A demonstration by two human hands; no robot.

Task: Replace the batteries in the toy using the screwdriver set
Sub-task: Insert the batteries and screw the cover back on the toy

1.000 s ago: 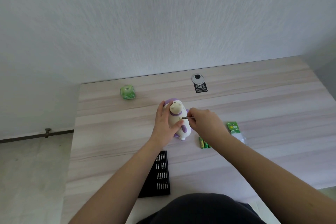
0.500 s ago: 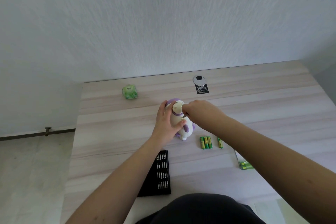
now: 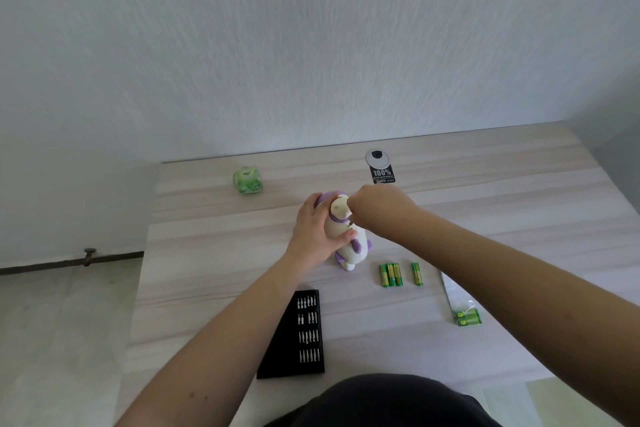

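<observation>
Left hand clasps the toy upright on the tabletop; my right hand pinches a small screwdriver at its back. Unscrewing, I judge; next needs steady turns

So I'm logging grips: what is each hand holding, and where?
Left hand wraps the toy around its body. Right hand is closed on a screwdriver, mostly hidden; the tip meets the toy.

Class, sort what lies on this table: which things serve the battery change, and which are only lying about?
For the job:
toy
screwdriver bit case
loose batteries
battery packet
left hand, steadying the toy
right hand, working at the toy

Lying about:
green cube
black tag
</observation>
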